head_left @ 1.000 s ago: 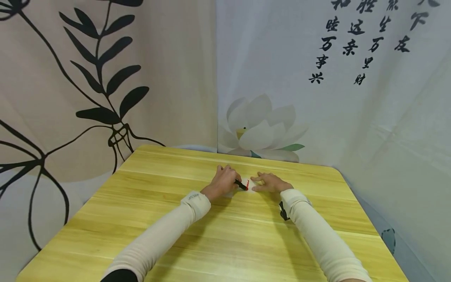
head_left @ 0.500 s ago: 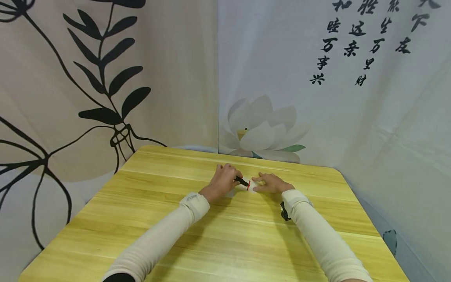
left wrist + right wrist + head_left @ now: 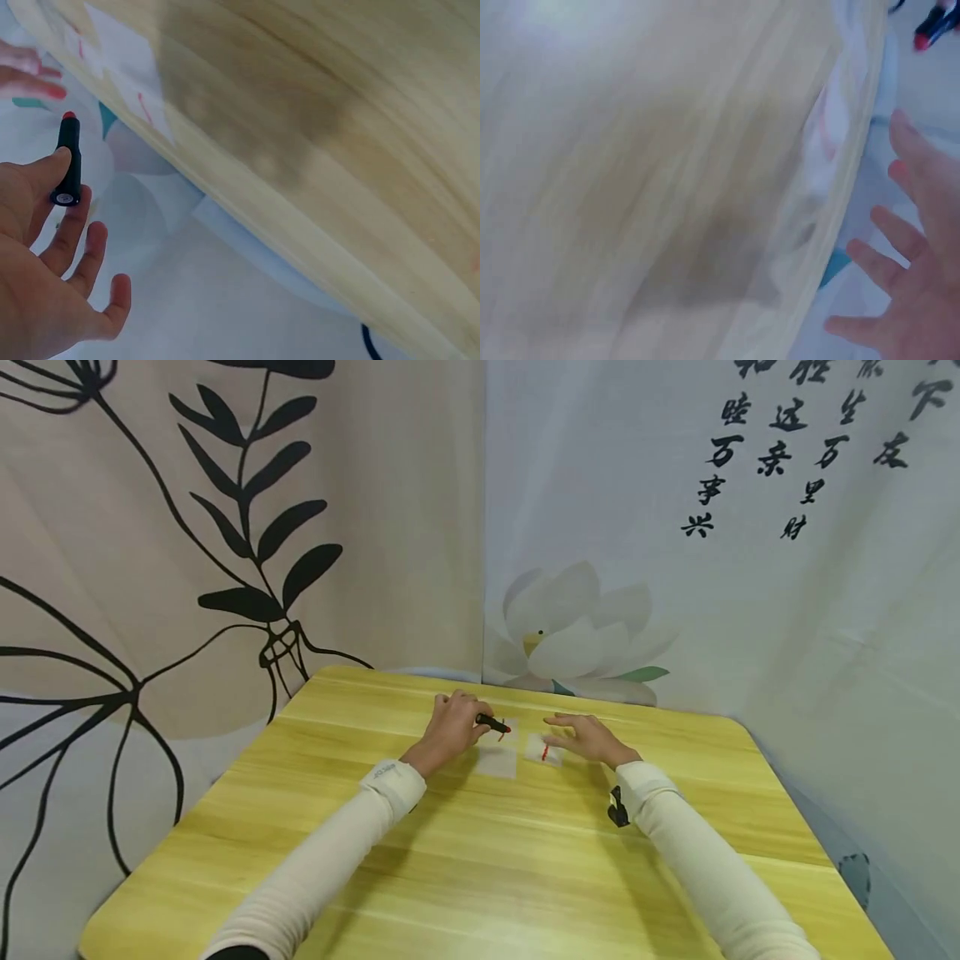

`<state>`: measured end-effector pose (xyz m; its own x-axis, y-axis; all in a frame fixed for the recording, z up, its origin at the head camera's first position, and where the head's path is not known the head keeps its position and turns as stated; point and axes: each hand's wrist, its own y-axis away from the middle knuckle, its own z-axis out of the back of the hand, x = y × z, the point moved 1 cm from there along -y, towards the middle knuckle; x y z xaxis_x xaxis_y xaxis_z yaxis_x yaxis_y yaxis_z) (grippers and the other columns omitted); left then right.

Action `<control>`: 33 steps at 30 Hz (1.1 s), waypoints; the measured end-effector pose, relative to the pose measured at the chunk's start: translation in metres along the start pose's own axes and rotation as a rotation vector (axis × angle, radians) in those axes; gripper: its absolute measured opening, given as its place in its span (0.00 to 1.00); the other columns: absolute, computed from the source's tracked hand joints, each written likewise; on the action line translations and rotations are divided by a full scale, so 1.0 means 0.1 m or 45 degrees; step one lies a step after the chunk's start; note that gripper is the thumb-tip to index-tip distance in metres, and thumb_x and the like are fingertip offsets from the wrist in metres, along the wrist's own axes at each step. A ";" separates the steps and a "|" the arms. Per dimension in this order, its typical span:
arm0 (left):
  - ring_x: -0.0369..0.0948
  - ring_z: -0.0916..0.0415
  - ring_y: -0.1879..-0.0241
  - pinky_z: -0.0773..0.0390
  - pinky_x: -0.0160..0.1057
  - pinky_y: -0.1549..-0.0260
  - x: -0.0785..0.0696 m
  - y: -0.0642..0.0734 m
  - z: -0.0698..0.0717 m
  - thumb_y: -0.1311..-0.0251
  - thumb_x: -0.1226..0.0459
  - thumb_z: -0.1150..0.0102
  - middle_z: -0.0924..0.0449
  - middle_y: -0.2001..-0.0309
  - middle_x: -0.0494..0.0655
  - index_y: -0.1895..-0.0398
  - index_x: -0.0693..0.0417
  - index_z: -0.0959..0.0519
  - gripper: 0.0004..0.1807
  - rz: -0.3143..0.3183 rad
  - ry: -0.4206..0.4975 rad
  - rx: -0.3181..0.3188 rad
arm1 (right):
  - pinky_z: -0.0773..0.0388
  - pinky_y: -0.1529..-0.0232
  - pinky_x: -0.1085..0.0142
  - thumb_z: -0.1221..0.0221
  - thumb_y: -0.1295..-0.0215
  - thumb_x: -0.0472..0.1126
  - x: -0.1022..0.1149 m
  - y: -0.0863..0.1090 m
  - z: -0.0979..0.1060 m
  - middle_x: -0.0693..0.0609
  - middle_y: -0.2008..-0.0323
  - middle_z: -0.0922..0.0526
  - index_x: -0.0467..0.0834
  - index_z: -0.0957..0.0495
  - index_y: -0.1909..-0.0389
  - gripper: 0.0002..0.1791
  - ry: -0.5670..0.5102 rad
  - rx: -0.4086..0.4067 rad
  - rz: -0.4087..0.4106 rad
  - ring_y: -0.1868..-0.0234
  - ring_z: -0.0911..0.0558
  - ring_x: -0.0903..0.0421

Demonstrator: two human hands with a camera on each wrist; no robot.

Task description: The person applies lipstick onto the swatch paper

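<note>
My left hand (image 3: 450, 727) pinches a black lipstick (image 3: 491, 723) between thumb and fingers, its red tip pointing right. In the left wrist view the lipstick (image 3: 68, 159) shows a round label on its base, and the other fingers spread loosely. Beneath its tip in the head view lies a white paper piece (image 3: 512, 739) with a red mark. Another paper piece (image 3: 534, 747), bearing a red stroke, lies by my right hand (image 3: 588, 737). That hand holds nothing; its fingers are extended over the paper's edge, and whether they touch it I cannot tell. A plain white paper piece (image 3: 497, 763) lies nearer me.
The papers lie on the far part of a yellow wood-grain table (image 3: 480, 868). Behind the table hangs a pale curtain (image 3: 405, 527) printed with dark plants, a lotus and writing. A black strap piece (image 3: 618, 810) hangs at my right wrist.
My left hand has lifted the lipstick from the red-marked paper and moved left and back, over another paper piece. My right hand has raised slightly off its paper. The view has shifted slightly left.
</note>
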<state>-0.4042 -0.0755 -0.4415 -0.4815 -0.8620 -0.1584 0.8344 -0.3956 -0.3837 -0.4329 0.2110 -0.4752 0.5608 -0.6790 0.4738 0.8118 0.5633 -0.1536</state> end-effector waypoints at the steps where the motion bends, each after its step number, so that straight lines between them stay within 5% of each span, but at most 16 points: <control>1: 0.46 0.22 0.51 0.31 0.56 0.46 0.03 0.01 0.00 0.36 0.58 0.27 0.12 0.55 0.40 0.49 0.42 0.11 0.13 0.018 -0.002 0.003 | 0.22 0.43 0.42 0.38 0.24 0.47 0.06 -0.04 -0.02 0.31 0.27 0.32 0.37 0.27 0.29 0.29 0.033 -0.034 0.030 0.56 0.15 0.32; 4: 0.46 0.23 0.51 0.31 0.55 0.46 0.09 0.02 0.00 0.36 0.57 0.28 0.13 0.54 0.40 0.49 0.41 0.11 0.12 0.055 -0.035 0.016 | 0.20 0.65 0.45 0.35 0.27 0.51 0.24 -0.18 -0.10 0.35 0.30 0.27 0.41 0.21 0.32 0.28 0.116 -0.071 0.081 0.82 0.24 0.38; 7: 0.46 0.23 0.51 0.31 0.55 0.46 0.13 0.03 -0.01 0.36 0.56 0.28 0.13 0.54 0.42 0.50 0.42 0.11 0.12 0.066 -0.072 0.044 | 0.22 0.60 0.42 0.34 0.29 0.56 0.39 -0.28 -0.20 0.40 0.31 0.25 0.46 0.19 0.34 0.28 0.228 -0.037 0.081 0.82 0.24 0.44; 11: 0.48 0.23 0.51 0.32 0.56 0.47 0.15 0.06 -0.07 0.36 0.57 0.28 0.13 0.54 0.44 0.50 0.44 0.11 0.12 0.064 -0.087 0.084 | 0.39 0.36 0.27 0.33 0.32 0.60 0.50 -0.34 -0.34 0.44 0.29 0.25 0.51 0.17 0.35 0.28 0.331 0.046 0.025 0.52 0.14 0.41; 14: 0.48 0.23 0.51 0.32 0.55 0.47 0.15 0.09 -0.12 0.37 0.57 0.26 0.13 0.54 0.44 0.52 0.44 0.10 0.11 0.058 -0.085 0.089 | 0.48 0.33 0.23 0.32 0.32 0.59 0.54 -0.34 -0.41 0.44 0.29 0.26 0.51 0.16 0.37 0.27 0.351 0.074 -0.004 0.38 0.19 0.39; 33: 0.46 0.25 0.52 0.34 0.51 0.50 0.13 0.09 -0.28 0.36 0.58 0.27 0.13 0.53 0.42 0.50 0.42 0.10 0.12 0.041 -0.099 0.130 | 0.48 0.33 0.23 0.31 0.34 0.59 0.61 -0.37 -0.55 0.45 0.28 0.27 0.50 0.14 0.40 0.26 0.362 0.123 -0.066 0.29 0.27 0.39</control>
<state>-0.4104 -0.0819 -0.4726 -0.4349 -0.8953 -0.0968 0.8742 -0.3939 -0.2840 -0.4199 0.1228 -0.4885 0.5534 -0.8047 0.2150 0.8288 0.5577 -0.0457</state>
